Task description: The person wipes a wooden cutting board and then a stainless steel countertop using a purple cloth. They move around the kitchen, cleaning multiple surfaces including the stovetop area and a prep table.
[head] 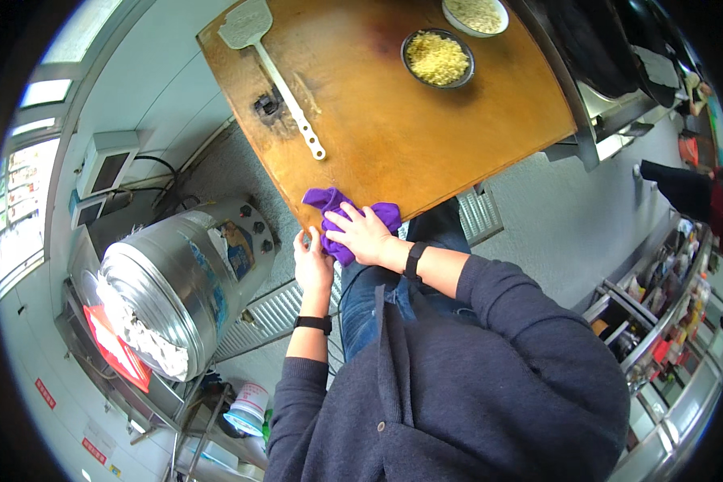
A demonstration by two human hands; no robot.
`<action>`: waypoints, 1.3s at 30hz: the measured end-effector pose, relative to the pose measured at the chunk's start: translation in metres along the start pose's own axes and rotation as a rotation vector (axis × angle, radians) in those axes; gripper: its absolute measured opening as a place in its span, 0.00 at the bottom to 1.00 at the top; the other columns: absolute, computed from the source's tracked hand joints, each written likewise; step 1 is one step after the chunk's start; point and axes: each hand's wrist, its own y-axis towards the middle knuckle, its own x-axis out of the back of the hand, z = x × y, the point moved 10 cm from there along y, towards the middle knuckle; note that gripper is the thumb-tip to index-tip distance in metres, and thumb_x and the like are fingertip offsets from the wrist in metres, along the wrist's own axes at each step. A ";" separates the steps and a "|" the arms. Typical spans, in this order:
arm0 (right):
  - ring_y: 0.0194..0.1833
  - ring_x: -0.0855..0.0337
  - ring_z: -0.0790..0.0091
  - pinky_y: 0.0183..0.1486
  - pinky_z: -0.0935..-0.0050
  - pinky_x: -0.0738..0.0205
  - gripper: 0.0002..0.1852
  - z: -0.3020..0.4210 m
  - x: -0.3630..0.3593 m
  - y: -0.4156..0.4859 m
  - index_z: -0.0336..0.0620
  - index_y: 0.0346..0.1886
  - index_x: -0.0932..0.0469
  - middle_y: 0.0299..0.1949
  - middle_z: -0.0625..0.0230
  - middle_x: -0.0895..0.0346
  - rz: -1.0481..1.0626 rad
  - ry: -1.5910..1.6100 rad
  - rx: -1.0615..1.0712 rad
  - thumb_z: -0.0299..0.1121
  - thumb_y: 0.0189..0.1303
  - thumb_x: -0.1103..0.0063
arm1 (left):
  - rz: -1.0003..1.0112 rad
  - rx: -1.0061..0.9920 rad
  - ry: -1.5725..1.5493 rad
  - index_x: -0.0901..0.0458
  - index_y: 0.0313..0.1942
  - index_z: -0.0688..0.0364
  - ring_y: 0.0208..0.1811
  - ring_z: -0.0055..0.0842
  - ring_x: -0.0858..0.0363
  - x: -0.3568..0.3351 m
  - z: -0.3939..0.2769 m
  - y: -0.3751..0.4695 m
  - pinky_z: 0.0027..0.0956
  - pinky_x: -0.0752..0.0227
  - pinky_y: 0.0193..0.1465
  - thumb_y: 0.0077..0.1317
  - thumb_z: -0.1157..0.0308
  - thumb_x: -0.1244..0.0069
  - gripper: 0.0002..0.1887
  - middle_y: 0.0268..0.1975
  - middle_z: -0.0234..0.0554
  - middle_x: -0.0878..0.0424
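A purple cloth point(331, 202) lies at the near left corner of a brown wooden tabletop point(385, 156), partly over its edge. My right hand point(361, 234) rests flat on the cloth with its fingers spread. Just left of it, my left hand point(313, 259) is at the table's corner beside the cloth, fingers curled upward; whether it grips the edge or the cloth I cannot tell. Farther up the table lies a pale fly swatter point(280, 87), its handle pointing towards me. A dark-rimmed bowl of chopped yellowish food point(438, 58) and a white bowl of pale chopped food point(475, 15) stand at the far right.
A large metal drum point(175, 283) stands on the left, with a red tray point(117, 349) beside it. Metal floor grating point(265, 319) runs under the table's near side. Dark cookware point(596, 48) is at the upper right, and a loaded rack point(669, 301) stands at right.
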 end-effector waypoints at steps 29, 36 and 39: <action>0.66 0.33 0.54 0.67 0.57 0.29 0.35 -0.498 0.147 -0.319 0.60 0.63 0.23 0.69 0.71 0.32 -0.436 -0.112 -1.076 0.46 0.46 0.25 | 0.132 0.051 0.364 0.34 0.67 0.68 0.70 0.47 0.35 -0.005 -0.028 0.016 0.38 0.34 0.71 0.46 0.63 0.26 0.49 0.69 0.56 0.36; 0.65 0.34 0.45 0.69 0.53 0.35 0.34 -0.483 0.137 -0.318 0.59 0.63 0.24 0.68 0.64 0.32 -0.519 -0.108 -1.297 0.48 0.49 0.28 | 0.093 0.059 0.300 0.30 0.63 0.70 0.68 0.46 0.32 -0.003 -0.030 0.020 0.37 0.34 0.71 0.43 0.61 0.24 0.48 0.68 0.56 0.34; 0.64 0.34 0.44 0.66 0.52 0.30 0.34 -0.437 0.120 -0.301 0.57 0.62 0.24 0.68 0.60 0.35 -0.491 -0.032 -1.306 0.46 0.48 0.26 | 0.030 0.028 0.262 0.30 0.63 0.71 0.68 0.47 0.31 -0.002 -0.030 0.015 0.37 0.34 0.71 0.43 0.62 0.24 0.48 0.67 0.58 0.33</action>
